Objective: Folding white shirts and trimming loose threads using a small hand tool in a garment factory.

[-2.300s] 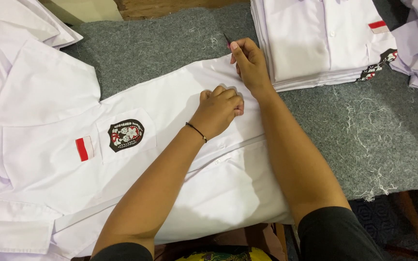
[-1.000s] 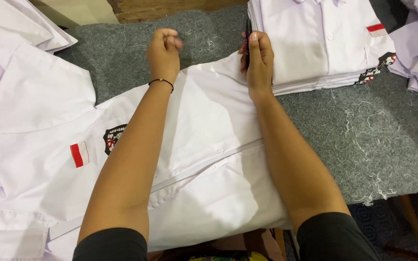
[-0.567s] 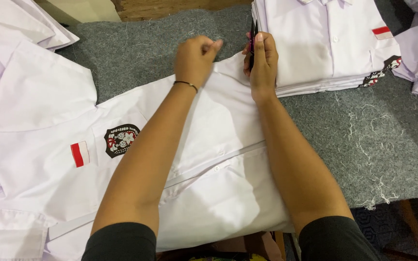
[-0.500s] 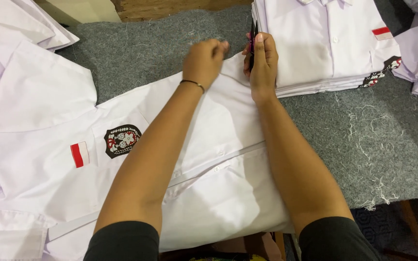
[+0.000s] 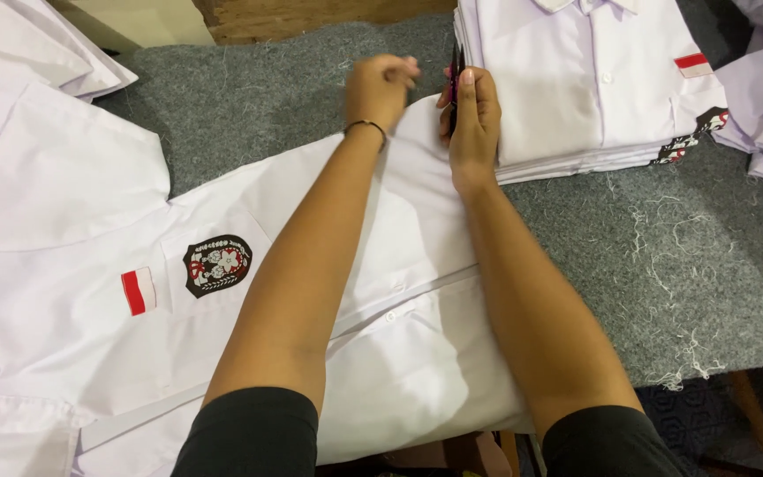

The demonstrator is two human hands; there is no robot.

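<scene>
The white shirt [image 5: 328, 291] is spread flat across the grey felt worktop [image 5: 664, 265], its badge and small red-and-white patch toward the left edge, its hem toward the far edge beside the stack of folded shirts [image 5: 593, 79]. Since a moment ago, the left hand [image 5: 380, 87] has been brought from the middle of the shirt up to the hem; it is now closed in a fist on the fabric edge, just beside the right hand [image 5: 470, 110]. The right hand has stayed at the same spot, its fingers clamped on a small dark tool, which cannot be told exactly; it is judged that work at the hem is now held by both hands; loose threads lie near the right edge of the worktop.
</scene>
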